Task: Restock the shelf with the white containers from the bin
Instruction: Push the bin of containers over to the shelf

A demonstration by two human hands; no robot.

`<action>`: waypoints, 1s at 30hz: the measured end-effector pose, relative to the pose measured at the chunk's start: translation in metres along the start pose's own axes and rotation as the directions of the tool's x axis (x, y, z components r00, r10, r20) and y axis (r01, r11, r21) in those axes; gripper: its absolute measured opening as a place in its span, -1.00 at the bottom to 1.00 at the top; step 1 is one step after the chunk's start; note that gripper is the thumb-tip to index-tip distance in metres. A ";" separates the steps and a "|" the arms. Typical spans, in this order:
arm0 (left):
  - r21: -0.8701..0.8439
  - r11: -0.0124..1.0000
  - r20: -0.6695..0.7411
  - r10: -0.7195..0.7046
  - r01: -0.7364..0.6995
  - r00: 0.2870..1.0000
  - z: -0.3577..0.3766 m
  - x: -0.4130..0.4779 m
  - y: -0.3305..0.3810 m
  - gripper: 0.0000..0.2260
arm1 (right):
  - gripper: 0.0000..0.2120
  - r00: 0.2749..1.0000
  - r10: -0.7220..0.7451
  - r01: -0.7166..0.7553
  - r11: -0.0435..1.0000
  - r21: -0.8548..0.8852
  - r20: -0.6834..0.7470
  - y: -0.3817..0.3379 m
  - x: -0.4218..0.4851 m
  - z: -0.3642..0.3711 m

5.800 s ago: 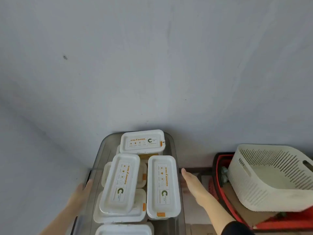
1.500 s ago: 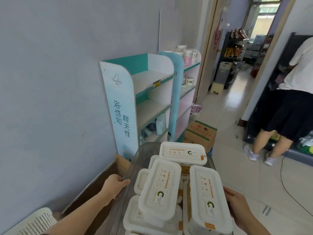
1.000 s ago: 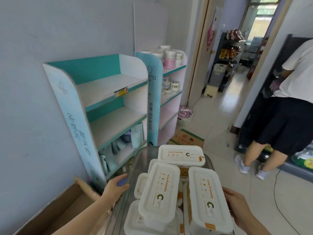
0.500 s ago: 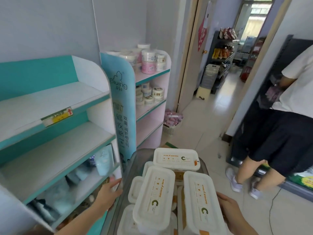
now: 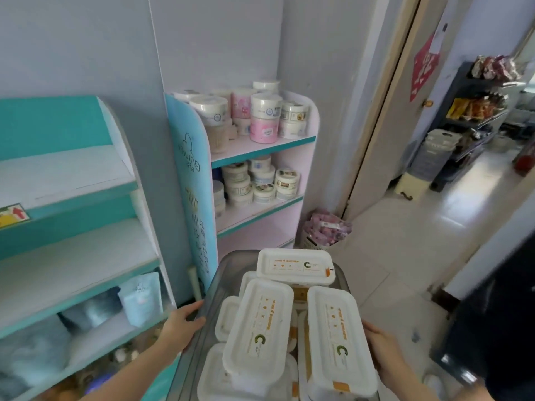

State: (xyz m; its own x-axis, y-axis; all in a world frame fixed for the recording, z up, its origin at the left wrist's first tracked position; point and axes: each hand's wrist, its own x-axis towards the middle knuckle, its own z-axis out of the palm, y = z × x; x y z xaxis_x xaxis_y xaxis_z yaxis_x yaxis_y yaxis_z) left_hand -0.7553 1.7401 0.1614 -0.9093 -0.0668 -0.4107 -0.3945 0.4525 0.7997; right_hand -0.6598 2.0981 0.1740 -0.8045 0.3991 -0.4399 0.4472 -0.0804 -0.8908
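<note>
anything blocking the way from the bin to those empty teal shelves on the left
Nothing visible. The bin of white containers sits right of the teal shelves, whose upper two boards are bare and open-fronted.

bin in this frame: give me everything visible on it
The bin is a grey, translucent plastic tub with rounded corners, seen from above at bottom centre; its near end is out of frame. It is piled with white containers, lidded, with orange print and a green C logo, several rising above the rim. The left hand grips its left rim and the right hand its right side, holding it in front of the teal shelf. Its underside is hidden.
</note>
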 end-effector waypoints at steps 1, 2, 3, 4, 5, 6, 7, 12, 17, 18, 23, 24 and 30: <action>-0.003 1.000 -0.014 -0.010 0.010 1.000 0.009 0.005 0.004 -0.62 | -0.82 1.000 0.005 -0.004 1.000 -0.019 0.014 -0.008 0.020 -0.005; -0.017 1.000 -0.027 -0.016 0.016 1.000 0.020 0.011 0.007 -0.62 | -0.81 1.000 0.004 -0.003 0.999 -0.033 0.030 -0.015 0.037 -0.009; -0.048 0.998 -0.038 -0.032 0.030 0.999 0.029 0.018 0.010 -0.62 | -0.81 0.999 0.003 -0.001 0.999 -0.044 0.053 -0.022 0.053 -0.012; -0.082 0.995 -0.047 -0.052 0.048 0.998 0.038 0.028 0.012 -0.61 | -0.81 0.997 0.000 0.004 0.998 -0.057 0.077 -0.028 0.069 -0.015; -0.115 0.992 -0.050 -0.067 0.060 0.997 0.046 0.037 0.015 -0.61 | -0.80 0.995 0.000 0.007 0.997 -0.071 0.095 -0.033 0.086 -0.017; -0.139 0.988 -0.059 -0.075 0.067 0.995 0.053 0.046 0.017 -0.61 | -0.80 0.994 0.001 0.009 0.996 -0.087 0.108 -0.037 0.102 -0.018; -0.159 0.985 -0.069 -0.084 0.073 0.994 0.059 0.055 0.019 -0.60 | -0.80 0.993 0.010 0.003 0.994 -0.108 0.121 -0.042 0.117 -0.017; -0.147 0.982 -0.140 -0.143 0.123 0.980 0.093 0.092 0.036 -0.60 | -0.81 0.988 0.012 0.015 0.984 -0.176 0.153 -0.054 0.192 -0.014; -0.121 0.980 -0.226 -0.181 0.156 0.957 0.118 0.119 0.059 -0.61 | -0.81 0.977 0.046 0.000 0.977 -0.215 0.208 -0.064 0.260 -0.008; -0.120 0.979 -0.244 -0.190 0.164 0.951 0.123 0.123 0.060 -0.61 | -0.81 0.975 0.046 0.004 0.975 -0.222 0.219 -0.065 0.273 -0.008; -0.126 0.973 -0.316 -0.225 0.194 0.922 0.152 0.145 0.056 -0.59 | -0.80 0.954 0.055 0.029 0.961 -0.274 0.295 -0.068 0.332 -0.003; -0.133 0.971 -0.328 -0.233 0.200 0.915 0.158 0.148 0.055 -0.59 | -0.80 0.948 0.055 0.038 0.959 -0.282 0.314 -0.068 0.343 -0.002; -0.243 0.935 -0.362 -0.334 0.257 0.870 0.197 0.158 0.035 -0.57 | -0.79 0.922 0.076 0.060 0.941 -0.334 0.379 -0.055 0.396 -0.004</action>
State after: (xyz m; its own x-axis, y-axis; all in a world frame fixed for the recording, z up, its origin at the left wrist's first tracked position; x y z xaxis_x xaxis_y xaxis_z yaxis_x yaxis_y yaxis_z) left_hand -0.8866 1.9203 0.0384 -0.7076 -0.5314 -0.4658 -0.6352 0.1895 0.7487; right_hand -1.0014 2.2644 0.0488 -0.8563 0.0159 -0.5163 0.5030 0.2530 -0.8264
